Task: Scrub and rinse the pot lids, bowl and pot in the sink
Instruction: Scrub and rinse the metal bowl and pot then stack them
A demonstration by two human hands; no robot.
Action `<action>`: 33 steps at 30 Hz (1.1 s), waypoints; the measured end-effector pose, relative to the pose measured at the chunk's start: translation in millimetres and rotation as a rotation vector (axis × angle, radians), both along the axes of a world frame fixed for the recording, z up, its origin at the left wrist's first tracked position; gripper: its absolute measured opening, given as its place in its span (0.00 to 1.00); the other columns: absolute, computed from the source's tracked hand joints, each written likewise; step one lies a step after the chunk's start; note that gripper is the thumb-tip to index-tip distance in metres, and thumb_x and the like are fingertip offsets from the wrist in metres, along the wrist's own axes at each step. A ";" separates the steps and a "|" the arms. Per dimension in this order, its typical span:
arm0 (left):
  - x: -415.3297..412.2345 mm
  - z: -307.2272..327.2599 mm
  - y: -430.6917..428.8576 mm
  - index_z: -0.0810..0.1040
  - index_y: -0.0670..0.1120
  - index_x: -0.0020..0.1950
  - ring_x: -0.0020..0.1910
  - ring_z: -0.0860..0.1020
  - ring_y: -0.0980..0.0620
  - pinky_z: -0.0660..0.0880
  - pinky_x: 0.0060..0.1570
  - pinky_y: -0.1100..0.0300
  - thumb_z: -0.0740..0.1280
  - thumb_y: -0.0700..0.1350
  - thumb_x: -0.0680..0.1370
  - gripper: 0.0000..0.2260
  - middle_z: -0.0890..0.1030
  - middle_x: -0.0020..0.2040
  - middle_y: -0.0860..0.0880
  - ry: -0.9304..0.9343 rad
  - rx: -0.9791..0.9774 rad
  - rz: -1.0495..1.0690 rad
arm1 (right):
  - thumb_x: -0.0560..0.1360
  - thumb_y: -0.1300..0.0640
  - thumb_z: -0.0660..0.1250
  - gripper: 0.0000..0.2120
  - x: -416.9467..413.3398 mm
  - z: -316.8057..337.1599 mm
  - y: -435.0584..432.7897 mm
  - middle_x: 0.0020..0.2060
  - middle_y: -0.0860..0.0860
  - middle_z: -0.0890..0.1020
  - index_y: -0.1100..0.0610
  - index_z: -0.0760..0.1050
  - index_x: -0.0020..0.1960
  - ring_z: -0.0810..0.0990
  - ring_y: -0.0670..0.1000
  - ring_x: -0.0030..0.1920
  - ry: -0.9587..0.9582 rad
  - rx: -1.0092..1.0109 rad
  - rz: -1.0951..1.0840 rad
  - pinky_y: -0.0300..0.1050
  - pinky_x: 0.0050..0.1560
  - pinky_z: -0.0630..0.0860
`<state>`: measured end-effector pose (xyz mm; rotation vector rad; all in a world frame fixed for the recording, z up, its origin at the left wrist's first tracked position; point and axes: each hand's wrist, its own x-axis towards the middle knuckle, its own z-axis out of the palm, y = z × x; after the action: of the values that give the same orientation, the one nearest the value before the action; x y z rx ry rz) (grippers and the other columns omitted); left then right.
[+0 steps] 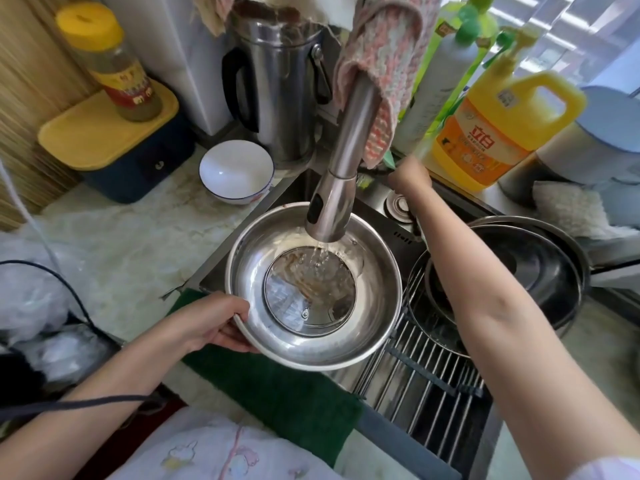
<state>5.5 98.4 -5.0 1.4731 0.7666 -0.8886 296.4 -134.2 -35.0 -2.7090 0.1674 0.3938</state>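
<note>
A steel bowl (377, 299) is held over the sink (398, 216), with a round glass pot lid (291, 306) lying inside it. Water runs from the faucet head (330, 209) onto the lid. My left hand (214, 323) grips the bowl's near-left rim, thumb over the edge. My right hand (410, 176) reaches to the back of the sink beside the faucet; it is blurred and its fingers are hidden. A dark pot (540, 271) with another lid (433, 306) leaning at it sits at the right on a wire rack (426, 368).
A white bowl (236, 171) stands on the counter left of the sink, with a steel kettle (277, 91) behind it. A yellow detergent jug (491, 123) and other bottles line the back right. A knitted cloth (381, 64) hangs over the faucet neck. A green mat (277, 386) covers the front edge.
</note>
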 end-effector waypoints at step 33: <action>-4.6 2.8 1.5 0.79 0.36 0.45 0.31 0.83 0.46 0.80 0.31 0.59 0.60 0.32 0.75 0.08 0.83 0.34 0.41 -0.001 0.066 -0.033 | 0.74 0.59 0.68 0.08 5.6 4.5 -28.8 0.33 0.51 0.72 0.55 0.69 0.42 0.67 0.47 0.29 0.204 0.374 0.027 0.39 0.28 0.66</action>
<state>0.8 99.9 -2.2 1.5482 0.7792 -0.8950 302.0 -163.0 -30.5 -2.3039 0.1010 0.6416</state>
